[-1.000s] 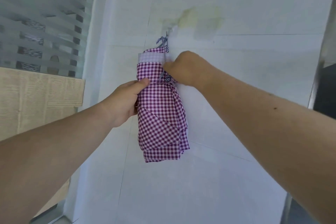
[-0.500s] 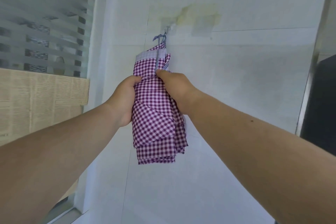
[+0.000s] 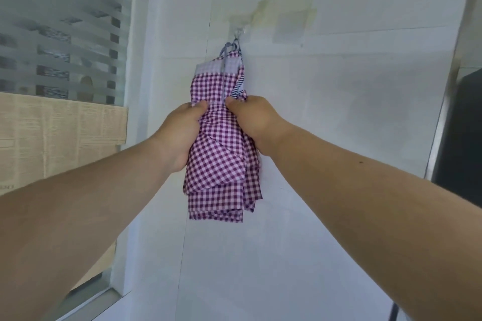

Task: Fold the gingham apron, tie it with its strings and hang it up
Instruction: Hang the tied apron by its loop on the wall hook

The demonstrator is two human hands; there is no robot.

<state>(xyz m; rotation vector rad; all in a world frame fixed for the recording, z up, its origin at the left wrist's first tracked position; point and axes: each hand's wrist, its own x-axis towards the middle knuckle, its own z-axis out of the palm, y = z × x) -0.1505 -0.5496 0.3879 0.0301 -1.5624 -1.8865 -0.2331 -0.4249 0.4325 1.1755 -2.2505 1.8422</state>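
Purple-and-white gingham apron (image 3: 221, 154), folded into a narrow bundle, hangs flat against the white tiled wall (image 3: 326, 138) with its long axis running straight up and down. Its pale band sits at the top and its stacked, layered hems point down. A thin string (image 3: 226, 51) at the upper end loops over a small wall hook (image 3: 238, 34), which sits just left of a yellowish adhesive stain (image 3: 284, 8). A strip of dark-striped fabric shows at the bundle's upper right edge.

Both hands clasp the bundle about a third of the way down, one on each side. The left hand (image 3: 180, 135) wraps round the left edge, thumb laid across the front of the cloth and fingers hidden behind it. The right hand (image 3: 254, 120) has a curled grip on the right edge, thumb tip pressed into the fabric near the centre. The two thumbs lie close together, apart by a narrow strip of cloth.

To the left stand a frosted striped glass pane (image 3: 62, 34) and, below it, sheets of newspaper (image 3: 60, 135).
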